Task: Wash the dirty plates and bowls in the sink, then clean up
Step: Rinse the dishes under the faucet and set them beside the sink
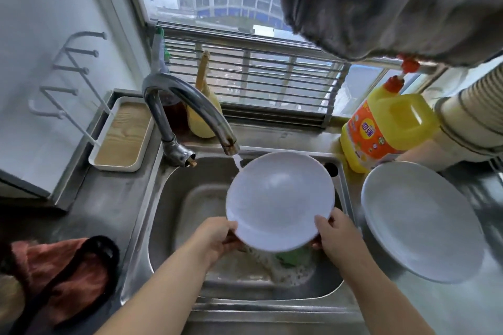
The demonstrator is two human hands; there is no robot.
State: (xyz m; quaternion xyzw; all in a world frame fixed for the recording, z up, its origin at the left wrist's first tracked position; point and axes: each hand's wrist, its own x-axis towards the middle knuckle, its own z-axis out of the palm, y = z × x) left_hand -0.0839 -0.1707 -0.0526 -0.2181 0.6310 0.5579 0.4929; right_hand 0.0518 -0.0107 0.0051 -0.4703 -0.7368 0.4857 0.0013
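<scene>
A white plate is held tilted over the steel sink. My left hand grips its near left rim and my right hand grips its near right rim. Water runs from the curved tap onto the plate's far left edge. A second white plate lies on the counter to the right of the sink. Under the held plate, a green sponge and suds sit on the sink bottom, partly hidden.
A yellow detergent jug stands behind the right plate, beside stacked white bowls. A white tray with a wooden base sits at the left. An orange cloth lies at the near left. Grey fabric hangs overhead.
</scene>
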